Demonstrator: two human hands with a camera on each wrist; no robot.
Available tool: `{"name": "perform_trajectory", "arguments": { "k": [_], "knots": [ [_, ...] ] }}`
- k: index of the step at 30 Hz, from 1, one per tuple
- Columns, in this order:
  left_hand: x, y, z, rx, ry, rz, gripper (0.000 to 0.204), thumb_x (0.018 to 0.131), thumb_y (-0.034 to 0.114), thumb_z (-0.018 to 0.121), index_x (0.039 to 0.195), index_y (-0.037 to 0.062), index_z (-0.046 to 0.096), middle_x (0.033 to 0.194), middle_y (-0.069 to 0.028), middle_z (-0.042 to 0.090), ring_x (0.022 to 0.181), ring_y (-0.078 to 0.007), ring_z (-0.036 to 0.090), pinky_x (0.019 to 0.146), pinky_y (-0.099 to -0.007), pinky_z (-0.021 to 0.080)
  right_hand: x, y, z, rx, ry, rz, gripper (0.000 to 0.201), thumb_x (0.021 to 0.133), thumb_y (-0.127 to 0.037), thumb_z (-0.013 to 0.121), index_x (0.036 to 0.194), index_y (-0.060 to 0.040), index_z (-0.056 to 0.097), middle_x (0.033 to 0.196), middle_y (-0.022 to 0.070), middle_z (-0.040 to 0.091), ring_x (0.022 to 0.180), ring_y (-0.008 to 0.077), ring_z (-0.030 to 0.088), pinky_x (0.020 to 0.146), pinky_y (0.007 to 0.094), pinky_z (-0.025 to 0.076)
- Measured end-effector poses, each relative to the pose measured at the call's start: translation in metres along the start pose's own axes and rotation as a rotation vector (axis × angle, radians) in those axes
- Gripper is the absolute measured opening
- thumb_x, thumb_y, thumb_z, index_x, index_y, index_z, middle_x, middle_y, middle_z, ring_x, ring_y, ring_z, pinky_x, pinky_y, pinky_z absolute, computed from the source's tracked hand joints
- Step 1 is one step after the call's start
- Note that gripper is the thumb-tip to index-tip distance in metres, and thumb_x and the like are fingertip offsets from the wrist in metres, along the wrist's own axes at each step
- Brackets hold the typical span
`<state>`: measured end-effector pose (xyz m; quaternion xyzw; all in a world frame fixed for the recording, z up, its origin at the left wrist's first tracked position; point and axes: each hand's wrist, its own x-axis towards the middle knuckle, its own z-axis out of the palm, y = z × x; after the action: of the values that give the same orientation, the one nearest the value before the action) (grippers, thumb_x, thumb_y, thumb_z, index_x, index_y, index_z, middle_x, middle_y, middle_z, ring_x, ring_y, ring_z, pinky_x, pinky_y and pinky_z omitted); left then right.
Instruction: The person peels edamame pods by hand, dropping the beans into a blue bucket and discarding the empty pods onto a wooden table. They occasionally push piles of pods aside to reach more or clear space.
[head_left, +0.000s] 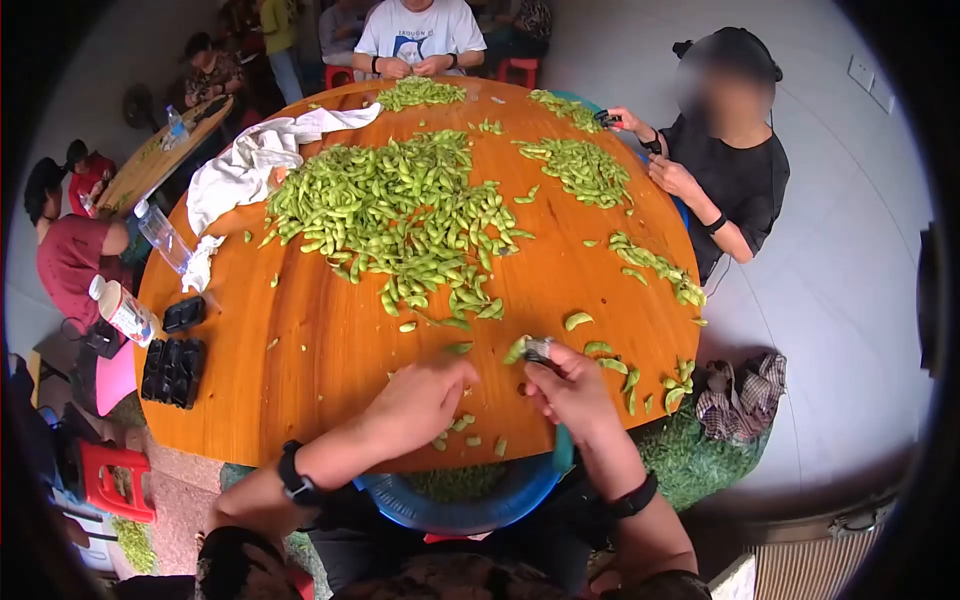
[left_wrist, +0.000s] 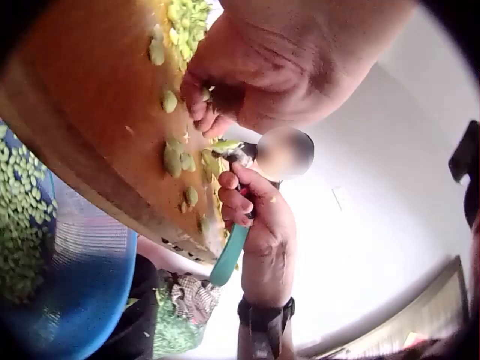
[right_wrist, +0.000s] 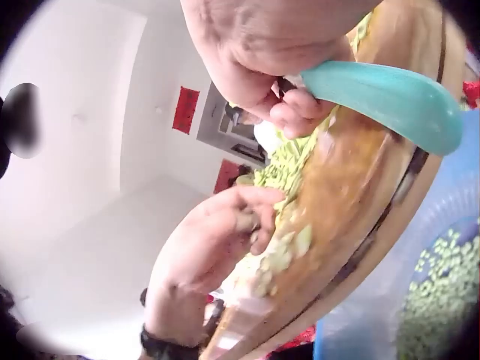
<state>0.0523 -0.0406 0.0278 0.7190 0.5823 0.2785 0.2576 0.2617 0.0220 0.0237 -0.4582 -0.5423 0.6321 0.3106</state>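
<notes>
My right hand [head_left: 575,390] grips a tool with a teal handle [right_wrist: 382,94] and a dark metal head [head_left: 537,350]. A green soybean pod [head_left: 515,350] is at the head of that tool, in front of the fingertips. My left hand [head_left: 415,400] is over the near part of the table, to the left of the tool, with its fingers curled downward. A small pale spot shows at its fingertips in the left wrist view; I cannot tell whether it is a bean. Another pod [head_left: 459,348] lies just beyond this hand. Several cut pieces [head_left: 462,423] lie near the table's front edge.
A large heap of pods [head_left: 390,205] covers the table's middle. Below the near edge sits a blue basin [head_left: 450,515] with green beans inside. Black trays [head_left: 173,372] and bottles [head_left: 125,310] stand at left. A person in black [head_left: 735,170] sits at right, another [head_left: 420,35] opposite.
</notes>
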Motion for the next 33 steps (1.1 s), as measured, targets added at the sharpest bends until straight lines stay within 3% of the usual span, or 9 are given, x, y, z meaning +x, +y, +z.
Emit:
{"name": "perform_trajectory", "arguments": {
  "k": [3,5,6,11,16,22,25,28,33],
  "knots": [
    [-0.013,0.005,-0.011,0.165,-0.015,0.195,0.016,0.082,0.008,0.056,0.096,0.0050,0.062,0.097,-0.0107,0.064,0.088,-0.0353,0.059,0.080,-0.0436,0.048,0.000,0.002,-0.032,-0.141,0.049,0.001,0.013,0.090,-0.010,0.056,0.100,-0.0055,0.062,0.068,0.0007,0.055,0.053,0.0062,0.048,0.048,0.0217,0.038],
    [-0.008,0.012,-0.020,0.269,-0.003,0.173,0.019,0.079,0.003,0.056,0.096,0.0080,0.064,0.105,-0.0096,0.063,0.098,-0.0316,0.057,0.083,-0.0409,0.048,0.005,0.014,-0.051,-0.474,0.125,-0.270,0.011,0.088,-0.006,0.056,0.096,-0.0009,0.060,0.068,0.0065,0.055,0.059,0.0112,0.052,0.053,0.0275,0.042],
    [0.002,0.009,-0.022,0.324,0.085,0.185,0.021,0.077,0.001,0.057,0.096,0.0079,0.064,0.103,-0.0097,0.063,0.098,-0.0316,0.056,0.084,-0.0409,0.048,-0.001,0.000,-0.051,-0.464,0.138,-0.178,0.010,0.086,-0.003,0.055,0.094,0.0022,0.058,0.070,0.0124,0.054,0.064,0.0153,0.053,0.059,0.0315,0.043],
    [0.065,-0.020,-0.016,0.390,0.301,0.245,0.028,0.073,-0.002,0.061,0.100,0.0057,0.065,0.102,-0.0100,0.059,0.095,-0.0321,0.055,0.083,-0.0387,0.048,-0.003,-0.001,-0.046,-0.466,0.072,-0.264,0.010,0.086,-0.003,0.055,0.094,0.0016,0.057,0.072,0.0131,0.055,0.064,0.0151,0.051,0.060,0.0307,0.043],
    [0.092,-0.036,-0.010,0.497,0.182,0.235,0.017,0.076,0.001,0.060,0.093,0.0043,0.060,0.103,-0.0099,0.059,0.093,-0.0334,0.056,0.083,-0.0399,0.048,0.001,0.002,-0.038,-0.444,-0.029,-0.259,0.010,0.087,-0.006,0.056,0.096,-0.0002,0.057,0.069,0.0079,0.054,0.060,0.0125,0.051,0.058,0.0287,0.043],
    [0.071,-0.012,-0.009,0.316,0.196,0.086,0.011,0.085,0.000,0.055,0.096,0.0013,0.058,0.096,-0.0110,0.062,0.073,-0.0307,0.062,0.065,-0.0361,0.052,0.014,-0.015,-0.012,-0.123,-0.077,-0.080,0.011,0.092,-0.011,0.054,0.099,-0.0044,0.059,0.070,-0.0002,0.056,0.052,0.0056,0.049,0.047,0.0213,0.040],
    [0.057,-0.004,0.003,-0.200,0.193,0.087,0.026,0.085,-0.004,0.054,0.110,0.0019,0.058,0.098,-0.0173,0.063,0.067,-0.0293,0.063,0.062,-0.0331,0.051,0.017,-0.023,0.002,0.027,-0.099,-0.007,0.014,0.094,-0.012,0.054,0.102,-0.0028,0.059,0.071,0.0004,0.055,0.053,0.0054,0.049,0.047,0.0210,0.040],
    [0.044,-0.003,0.010,-0.304,0.187,0.082,0.044,0.085,-0.010,0.052,0.126,0.0044,0.055,0.097,-0.0094,0.064,0.067,-0.0119,0.061,0.062,-0.0239,0.051,0.017,-0.024,0.010,0.077,-0.179,-0.001,0.015,0.093,-0.011,0.055,0.105,-0.0026,0.060,0.071,0.0000,0.055,0.053,0.0055,0.048,0.047,0.0202,0.040],
    [0.037,-0.002,0.014,-0.235,0.212,0.113,0.046,0.083,-0.006,0.055,0.128,0.0046,0.052,0.104,-0.0184,0.062,0.077,-0.0269,0.064,0.071,-0.0324,0.052,0.011,-0.020,0.016,0.076,-0.165,-0.012,0.009,0.094,-0.011,0.054,0.090,-0.0053,0.060,0.069,-0.0017,0.055,0.050,0.0038,0.047,0.042,0.0182,0.033]
  ]
}}
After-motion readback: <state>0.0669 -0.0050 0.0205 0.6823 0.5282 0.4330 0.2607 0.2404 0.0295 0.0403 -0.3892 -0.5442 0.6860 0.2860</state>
